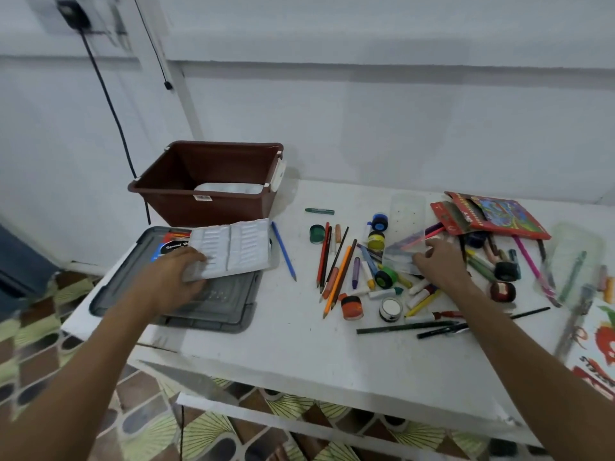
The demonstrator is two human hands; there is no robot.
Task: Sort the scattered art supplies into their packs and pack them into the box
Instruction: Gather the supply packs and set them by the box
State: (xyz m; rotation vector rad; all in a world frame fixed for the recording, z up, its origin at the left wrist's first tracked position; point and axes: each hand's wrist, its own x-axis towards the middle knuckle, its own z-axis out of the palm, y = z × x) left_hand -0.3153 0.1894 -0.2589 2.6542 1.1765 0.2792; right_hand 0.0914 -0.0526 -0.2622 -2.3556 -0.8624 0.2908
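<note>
A brown plastic box (173, 197) stands at the table's back left with a white tray inside. In front of it lies a grey lid (213, 311). My left hand (173, 277) grips a white moulded crayon tray (233, 247) resting on that lid. Scattered pencils (336, 271), crayons and small paint pots (352, 307) cover the middle right. My right hand (436, 261) rests on a clear plastic sleeve (404, 252) amid the pile, fingers curled on its edge. A red pencil pack (492, 217) lies open at the back right.
A blue pencil (283, 250) lies alone beside the lid. A clear plastic tray (407, 211) and clear sleeves (575, 261) sit at the right. A printed pack (595, 347) lies at the right edge. A black cable (109, 104) hangs on the wall behind the box.
</note>
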